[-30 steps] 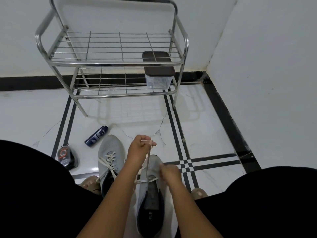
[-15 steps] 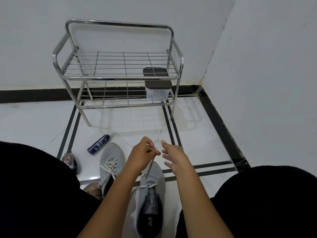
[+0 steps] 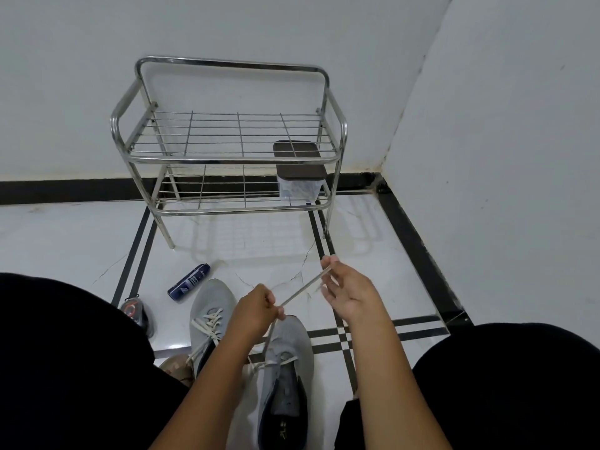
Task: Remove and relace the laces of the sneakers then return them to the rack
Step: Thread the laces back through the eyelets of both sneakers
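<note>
While the white lace (image 3: pixel 303 289) is stretched tight above the near grey sneaker (image 3: pixel 285 368) at 6 o'clock, it could slip. The left hand (image 3: pixel 256 315) pinches one spot; the right hand (image 3: pixel 345 289) holds the end toward 2 o'clock. A hard tug could drag the shoe into the laced sneaker (image 3: pixel 211 306) at 9 o'clock.

Two grey sneakers are lying on the floor, toes pointing toward the rack. The left sneaker (image 3: pixel 211 315) is still carrying its white lacing. The right sneaker (image 3: pixel 285 368) is keeping only its lowest crossing; its lace (image 3: pixel 303 287) is stretching taut upward. The steel rack (image 3: pixel 232 159) is standing against the wall.
</note>
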Demonstrator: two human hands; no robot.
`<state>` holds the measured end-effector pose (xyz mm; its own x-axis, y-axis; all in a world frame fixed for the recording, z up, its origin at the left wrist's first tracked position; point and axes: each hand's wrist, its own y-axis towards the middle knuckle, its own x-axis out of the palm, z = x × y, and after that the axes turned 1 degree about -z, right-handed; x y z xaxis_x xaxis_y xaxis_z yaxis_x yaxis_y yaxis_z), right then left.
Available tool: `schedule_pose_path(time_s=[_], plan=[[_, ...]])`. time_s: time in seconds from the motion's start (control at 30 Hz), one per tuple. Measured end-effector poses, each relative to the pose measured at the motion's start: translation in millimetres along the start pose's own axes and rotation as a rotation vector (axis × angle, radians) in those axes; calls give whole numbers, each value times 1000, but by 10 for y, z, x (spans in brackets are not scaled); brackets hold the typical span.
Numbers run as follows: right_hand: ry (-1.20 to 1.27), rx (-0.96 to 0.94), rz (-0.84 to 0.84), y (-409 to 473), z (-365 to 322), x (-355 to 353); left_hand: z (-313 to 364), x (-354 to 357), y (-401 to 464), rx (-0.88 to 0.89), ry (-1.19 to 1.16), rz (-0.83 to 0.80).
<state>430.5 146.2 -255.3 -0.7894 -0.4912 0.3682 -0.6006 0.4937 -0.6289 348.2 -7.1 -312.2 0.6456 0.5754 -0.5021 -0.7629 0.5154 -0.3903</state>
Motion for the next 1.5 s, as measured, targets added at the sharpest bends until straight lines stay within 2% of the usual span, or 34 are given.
schedule_pose_path(time_s=[0.17,0.4,0.5,0.63,0.7,0.73,0.8,0.9,0.97,1.07,1.17,1.27,1.37,1.43,1.5], plan=[[-81,-217,127,-176,-239,-87,-435,0,37,-257,-15,183],[-130,-371,117,-327,-407,-73,-739,-49,18,-391,-10,449],[-242,-460,91,-382,-487,-70,-808,-44,10,-440,21,472],[-536,-470,36,-355,-432,-22,-611,1,-34,-341,5,504],[-676,-440,-6,-277,-314,8,-413,-19,-16,-137,61,578],[-757,-427,-28,-231,-226,28,-335,-25,1,-11,53,573],[-904,-425,-56,-158,-76,82,-146,-16,59,138,-127,381],[-989,-430,-45,-102,100,161,39,-1,25,129,-397,-40],[-999,-437,-13,-69,166,165,35,39,-8,142,-403,-150],[-1019,-442,15,-8,220,113,-63,94,-14,151,-368,-167],[-996,-415,26,64,242,92,-88,117,17,96,-488,-169],[-870,-356,69,177,312,47,-80,132,57,49,-558,-152],[-862,-182,188,442,525,-149,-226,166,187,-54,-402,-31],[-1023,1,198,619,795,-309,-382,209,262,-122,-250,30],[-1278,161,146,655,1187,-436,-516,281,262,-141,-28,4]])
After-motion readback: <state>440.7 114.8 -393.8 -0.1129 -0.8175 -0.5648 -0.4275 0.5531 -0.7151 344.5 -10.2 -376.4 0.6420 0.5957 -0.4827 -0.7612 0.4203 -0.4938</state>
